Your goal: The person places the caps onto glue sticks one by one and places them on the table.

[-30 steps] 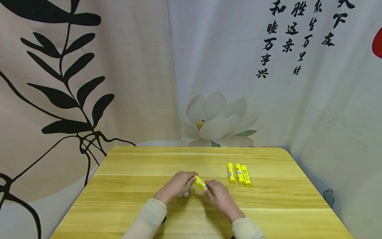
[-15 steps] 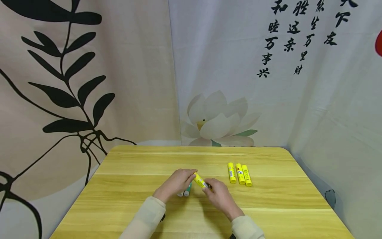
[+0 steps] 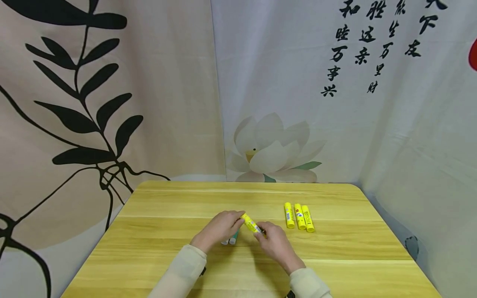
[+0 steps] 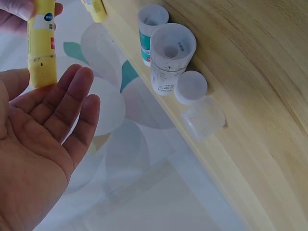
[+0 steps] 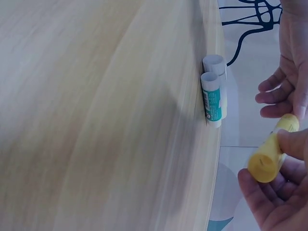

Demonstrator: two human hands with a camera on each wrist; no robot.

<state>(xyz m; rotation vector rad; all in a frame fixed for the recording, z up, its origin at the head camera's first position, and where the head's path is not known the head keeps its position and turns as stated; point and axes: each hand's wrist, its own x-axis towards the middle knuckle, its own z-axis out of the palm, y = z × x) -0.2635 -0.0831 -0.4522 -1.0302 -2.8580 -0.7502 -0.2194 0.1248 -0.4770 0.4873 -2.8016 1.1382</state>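
Between the two hands, a yellow glue stick (image 3: 251, 223) is held at a slant over the table. My left hand (image 3: 219, 230) pinches its upper left end between thumb and fingertips; in the left wrist view the other fingers of that hand (image 4: 45, 130) spread out, palm showing. My right hand (image 3: 276, 246) grips the lower right end, thumb on the barrel, and the hollow round base of the glue stick (image 5: 266, 166) faces the right wrist camera. Partly behind the left hand lies a white glue stick with a green label (image 3: 234, 238), a whiter one beside it.
Three yellow glue sticks (image 3: 299, 217) lie side by side at the right of the wooden table (image 3: 179, 198). In the left wrist view, a small white round piece (image 4: 191, 87) and a translucent cap-like piece (image 4: 204, 118) lie near the white sticks.
Both hands keep hold of the yellow glue stick. The left hand and the stick have shifted slightly up and left, uncovering more of the green-labelled stick.
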